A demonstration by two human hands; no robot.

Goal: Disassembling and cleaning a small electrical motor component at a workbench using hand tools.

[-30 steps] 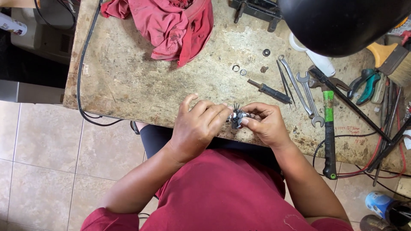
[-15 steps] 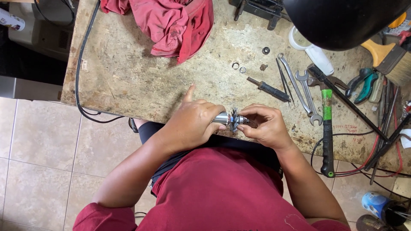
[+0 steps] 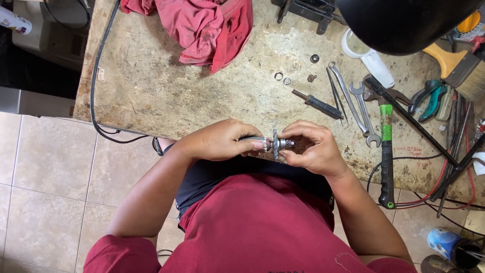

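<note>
Head view | left hand (image 3: 220, 141) pinches metal shaft (image 3: 255, 139) | right hand (image 3: 310, 149) fingertips grip its toothed gear end (image 3: 281, 144) | scuffed stone workbench (image 3: 166, 91)

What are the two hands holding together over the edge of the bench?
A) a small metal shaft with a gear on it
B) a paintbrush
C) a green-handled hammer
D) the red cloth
A: the left hand and right hand both grip the small metal shaft with a gear between their fingers.
</note>
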